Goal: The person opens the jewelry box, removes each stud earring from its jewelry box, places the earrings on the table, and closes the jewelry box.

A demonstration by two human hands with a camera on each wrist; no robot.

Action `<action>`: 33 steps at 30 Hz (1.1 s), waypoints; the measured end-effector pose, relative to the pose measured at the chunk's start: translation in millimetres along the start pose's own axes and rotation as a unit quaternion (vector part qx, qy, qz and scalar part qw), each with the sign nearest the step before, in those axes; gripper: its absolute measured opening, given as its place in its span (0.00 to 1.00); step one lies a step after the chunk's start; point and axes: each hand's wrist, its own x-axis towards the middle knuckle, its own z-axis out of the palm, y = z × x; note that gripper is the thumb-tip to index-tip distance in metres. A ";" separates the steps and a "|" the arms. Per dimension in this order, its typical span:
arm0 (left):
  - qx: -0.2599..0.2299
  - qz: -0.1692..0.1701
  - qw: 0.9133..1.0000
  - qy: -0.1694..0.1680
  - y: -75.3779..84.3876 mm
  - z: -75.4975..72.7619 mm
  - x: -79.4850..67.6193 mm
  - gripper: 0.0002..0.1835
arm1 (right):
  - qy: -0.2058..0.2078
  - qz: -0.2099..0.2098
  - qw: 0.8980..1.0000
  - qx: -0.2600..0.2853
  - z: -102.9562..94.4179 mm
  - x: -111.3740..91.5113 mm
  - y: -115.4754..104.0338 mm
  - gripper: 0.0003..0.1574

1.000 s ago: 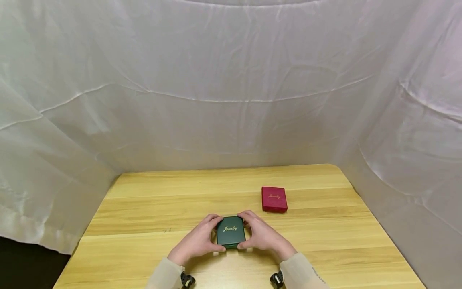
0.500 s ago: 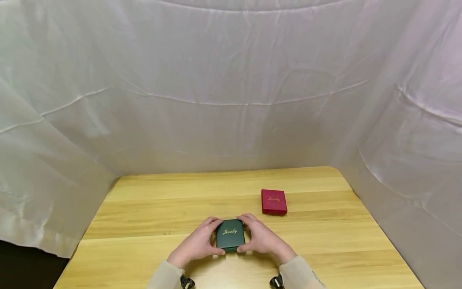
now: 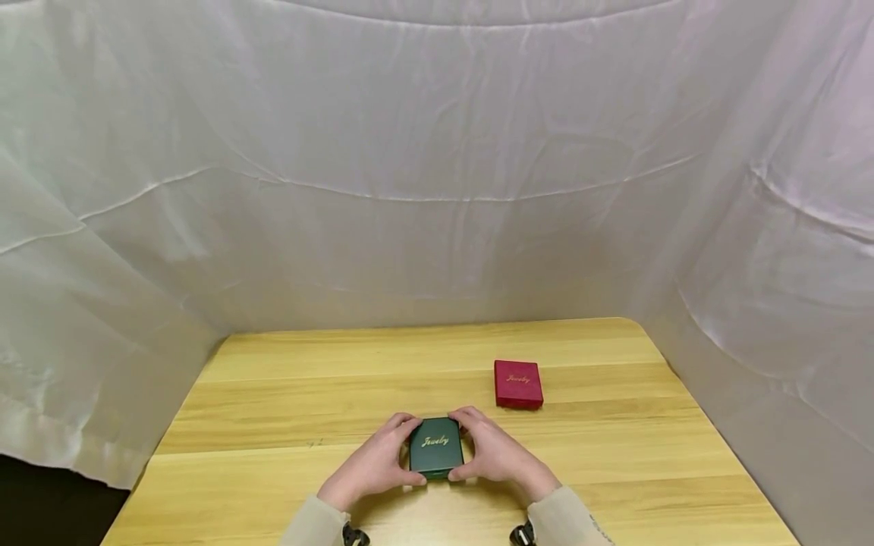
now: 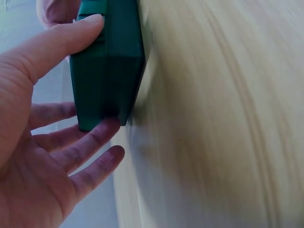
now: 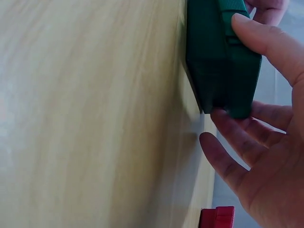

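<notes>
A dark green jewelry box (image 3: 436,446) with gold "Jewelry" lettering on its lid lies near the front middle of the table, its lid down. My left hand (image 3: 377,462) grips its left side, thumb at the front edge and fingers at the far corner. On the opposite side my right hand (image 3: 497,457) holds it the same way. In the left wrist view, the left thumb presses the ribbed front of the green box (image 4: 107,66). The right wrist view has the right thumb on that ribbed catch of the green box (image 5: 223,61). What is inside the box is hidden.
A red jewelry box (image 3: 518,384), lid down, lies beyond the right hand on the wooden table (image 3: 273,402). Pale cloth curtains (image 3: 437,250) stand behind the table and along both sides. A black wrist strap (image 3: 355,535) shows at the left cuff.
The whole scene sits slightly lower in the head view, as the camera tilted up a little. Both hands keep their hold on the green box, which stays in place.
</notes>
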 end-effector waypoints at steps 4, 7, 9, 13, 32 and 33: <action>0.006 -0.005 1.000 -0.001 -0.6 2.0 0.5 0.48 | -0.002 -0.007 1.000 -0.010 -0.3 0.1 -1.1 0.57; 0.012 -0.010 1.000 -0.003 -1.5 3.7 0.9 0.48 | -0.004 -0.011 1.000 -0.014 -0.4 0.5 -1.7 0.57; 0.014 -0.012 1.000 -0.003 -1.5 4.3 1.4 0.48 | -0.006 -0.012 1.000 -0.019 -0.1 1.1 -1.3 0.57; 0.023 -0.013 1.000 0.001 -1.1 4.6 2.1 0.48 | -0.010 -0.010 1.000 -0.024 0.7 2.4 0.2 0.57; 0.030 -0.020 0.999 -0.001 3.0 5.5 -1.4 0.48 | 0.005 0.001 1.000 -0.027 3.2 -5.2 -4.4 0.57; 0.027 -0.021 0.999 -0.001 2.9 6.0 -1.7 0.49 | 0.006 0.005 1.000 -0.025 3.5 -5.8 -4.2 0.58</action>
